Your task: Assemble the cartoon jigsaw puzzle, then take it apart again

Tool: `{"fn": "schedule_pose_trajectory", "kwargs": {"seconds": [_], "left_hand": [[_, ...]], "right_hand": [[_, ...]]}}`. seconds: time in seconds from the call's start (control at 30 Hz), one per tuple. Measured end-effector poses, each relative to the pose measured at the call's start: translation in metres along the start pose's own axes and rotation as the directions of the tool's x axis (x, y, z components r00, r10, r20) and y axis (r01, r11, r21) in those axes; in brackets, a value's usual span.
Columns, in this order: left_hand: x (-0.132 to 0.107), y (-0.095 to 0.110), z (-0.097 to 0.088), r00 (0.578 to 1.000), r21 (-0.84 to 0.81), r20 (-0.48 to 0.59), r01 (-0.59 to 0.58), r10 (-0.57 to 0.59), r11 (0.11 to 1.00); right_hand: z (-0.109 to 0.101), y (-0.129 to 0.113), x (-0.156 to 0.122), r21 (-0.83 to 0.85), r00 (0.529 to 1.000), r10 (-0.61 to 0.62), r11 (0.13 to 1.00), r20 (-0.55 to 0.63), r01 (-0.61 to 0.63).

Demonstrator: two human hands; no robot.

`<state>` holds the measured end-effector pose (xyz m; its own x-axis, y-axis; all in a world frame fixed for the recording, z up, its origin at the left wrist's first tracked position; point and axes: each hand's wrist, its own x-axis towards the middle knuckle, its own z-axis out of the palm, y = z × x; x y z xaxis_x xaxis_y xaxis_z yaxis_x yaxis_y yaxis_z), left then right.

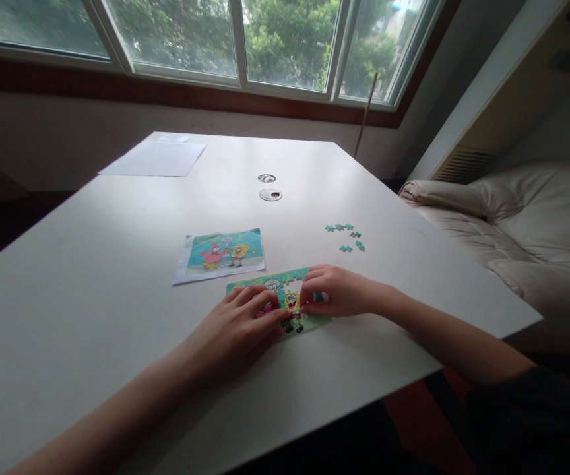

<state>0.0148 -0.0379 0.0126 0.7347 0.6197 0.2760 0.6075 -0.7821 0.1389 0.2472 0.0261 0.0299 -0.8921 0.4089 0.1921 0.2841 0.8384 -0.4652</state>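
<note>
A jigsaw puzzle (292,300) with cartoon figures, among them a yellow square one, lies partly put together near the front of the table. White gaps show in its upper right part. Across its left side rests my left hand (250,313), fingers stretched out and lying flat on the pieces. My right hand (332,290) is at the puzzle's right side, thumb and fingers pinched beside the yellow figure on a puzzle piece that they mostly hide. Several loose teal puzzle pieces (346,249) lie on the table beyond my right hand.
Behind the puzzle, a printed sheet (223,252) shows the same cartoon figures. Two round discs (270,194) lie farther back on the white table (117,251). White paper (154,160) is at the far left corner. A cream sofa (537,218) stands right of the table.
</note>
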Motion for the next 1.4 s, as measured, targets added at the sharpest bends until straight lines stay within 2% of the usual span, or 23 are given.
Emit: {"fn": "schedule_pose_trajectory", "kwargs": {"seconds": [0.2,0.47,0.57,0.7,0.8,0.93,1.03,1.1,1.2,1.4], "left_hand": [[0.0,0.001,0.001,1.0,0.016,0.022,0.01,-0.01,1.0],[-0.001,0.002,0.0,0.999,0.033,0.049,0.012,-0.014,0.999],[-0.001,0.003,0.0,0.998,0.02,0.06,0.026,-0.027,0.999],[-0.002,0.004,0.0,0.997,-0.018,0.069,0.043,-0.042,0.999],[-0.003,0.004,0.0,0.996,-0.019,0.072,0.044,-0.043,0.999],[-0.003,0.005,-0.001,0.995,-0.012,0.093,0.036,-0.035,0.999],[-0.003,0.005,-0.001,0.994,-0.013,0.109,0.032,-0.031,0.999],[-0.002,0.005,-0.001,0.994,-0.012,0.11,0.027,-0.025,1.0],[-0.003,0.005,-0.001,0.995,-0.003,0.099,0.018,-0.018,1.0],[-0.005,0.005,-0.002,0.996,-0.003,0.095,0.002,-0.002,1.0]], "right_hand": [[0.002,-0.003,0.003,0.003,0.996,0.046,0.999,-0.072,-0.046],[0.005,-0.002,0.004,0.046,0.991,0.121,0.992,-0.052,-0.119],[-0.004,0.001,0.001,0.033,0.989,0.137,0.99,-0.047,-0.136],[-0.033,0.016,-0.011,-0.011,0.974,0.224,0.974,-0.026,-0.225],[-0.059,0.039,-0.029,-0.091,0.914,0.394,0.911,-0.096,-0.402],[-0.086,0.073,-0.058,-0.179,0.781,0.589,0.762,-0.208,-0.622],[-0.095,0.091,-0.074,-0.21,0.698,0.69,0.666,-0.189,-0.715],[-0.096,0.096,-0.08,-0.203,0.668,0.73,0.638,-0.148,-0.743],[-0.095,0.099,-0.082,-0.157,0.664,0.742,0.648,-0.09,-0.746],[-0.085,0.095,-0.07,-0.096,0.727,0.683,0.721,-0.072,-0.687]]}}
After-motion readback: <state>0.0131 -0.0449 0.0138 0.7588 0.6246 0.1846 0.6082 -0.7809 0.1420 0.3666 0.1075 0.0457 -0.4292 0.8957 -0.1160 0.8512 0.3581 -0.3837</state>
